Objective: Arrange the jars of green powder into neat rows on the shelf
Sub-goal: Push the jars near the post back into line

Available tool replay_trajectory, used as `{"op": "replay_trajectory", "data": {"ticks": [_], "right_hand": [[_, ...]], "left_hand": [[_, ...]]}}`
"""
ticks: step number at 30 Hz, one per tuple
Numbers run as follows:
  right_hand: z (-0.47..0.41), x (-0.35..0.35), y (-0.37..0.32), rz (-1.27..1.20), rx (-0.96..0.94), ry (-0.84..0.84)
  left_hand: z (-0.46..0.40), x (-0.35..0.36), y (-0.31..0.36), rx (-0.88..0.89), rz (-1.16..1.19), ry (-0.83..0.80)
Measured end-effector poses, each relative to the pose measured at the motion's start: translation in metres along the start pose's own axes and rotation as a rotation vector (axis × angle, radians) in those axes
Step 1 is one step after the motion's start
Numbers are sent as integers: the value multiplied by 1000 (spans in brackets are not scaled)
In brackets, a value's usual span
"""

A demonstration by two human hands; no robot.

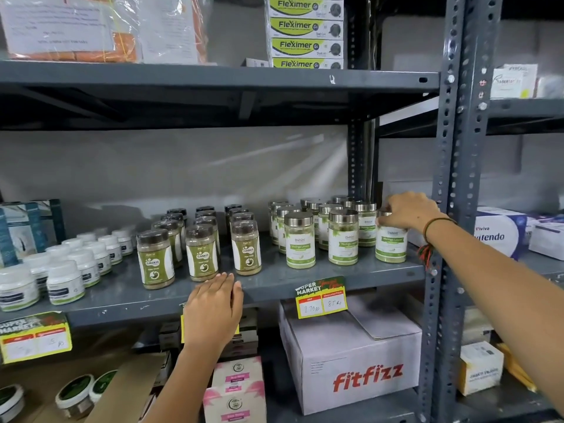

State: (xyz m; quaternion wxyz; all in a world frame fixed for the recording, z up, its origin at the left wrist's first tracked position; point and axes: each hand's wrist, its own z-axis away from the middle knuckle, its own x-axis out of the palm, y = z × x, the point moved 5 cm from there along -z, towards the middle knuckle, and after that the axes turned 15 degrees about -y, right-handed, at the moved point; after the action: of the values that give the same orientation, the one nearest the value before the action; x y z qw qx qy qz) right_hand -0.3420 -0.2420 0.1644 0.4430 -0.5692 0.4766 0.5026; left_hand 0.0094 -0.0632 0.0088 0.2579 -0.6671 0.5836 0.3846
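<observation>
- Green powder jars (320,230) stand on the mid shelf (351,277), right end, clustered in rough rows w/ uneven gaps; clear round bodies, shiny silver screw lids, white labels w/ a green leaf band, pale green powder showing thru the bottom.
- My right hand (410,210) is on the far-right jar (391,244), which stands upright at the shelf's right end, apart from the rest. Fingers curled down over its lid, pinching it at the top; lid mostly hidden under them.
- My left hand (215,311) lies flat on the shelf's front lip, fingers straight & pressed together, holding nothing, tips just short of the brown-lidded jars (201,251).
- Those have dark lids, glossy shrink wrap, olive-and-white labels, tan-green powder; three lines running front to back.
- Left of them, small white tubs (65,282), matte plastic, round caps, dark label strips.
- Shelf is grey painted steel, scuffed, w/ perforated uprights (451,178).
- Yellow price tag (322,299) hangs off the front edge; handwritten figures hard to read.
- Below, a white carton (354,358) w/ red lettering.
- Back-row jars mostly blocked by front ones; count unclear. Label small print too blurry.
</observation>
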Motion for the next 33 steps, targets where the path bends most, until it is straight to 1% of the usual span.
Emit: {"op": "replay_trajectory", "data": {"ticks": [7,13,16,20,21,24,25,26,28,31,33], "right_hand": [[-13,7,2,-280,-183,-81],[-18,11,4,-325,-232,-66],[-21,12,4,-321,-234,-55],[-23,13,5,-284,-221,-90],[-22,12,4,-277,-226,-74],[-15,3,-9,-266,-302,121],[-12,1,-17,-267,-342,159],[-10,0,-25,-249,-379,158],[-11,4,-43,-140,-415,90],[-9,11,-60,-24,-396,-16],[-5,12,-67,23,-383,-17]], "left_hand": [[0,0,0,1,-9,-1],[0,0,0,1,-10,-6],[0,0,0,1,-5,-9],[0,0,0,3,-3,-13],[0,0,0,3,-4,-16],[0,0,0,0,-2,-19],[0,1,0,2,0,-18],[0,0,0,3,1,-16],[0,0,0,6,1,-14],[0,-1,0,3,3,-14],[0,-1,0,3,8,-11]]}}
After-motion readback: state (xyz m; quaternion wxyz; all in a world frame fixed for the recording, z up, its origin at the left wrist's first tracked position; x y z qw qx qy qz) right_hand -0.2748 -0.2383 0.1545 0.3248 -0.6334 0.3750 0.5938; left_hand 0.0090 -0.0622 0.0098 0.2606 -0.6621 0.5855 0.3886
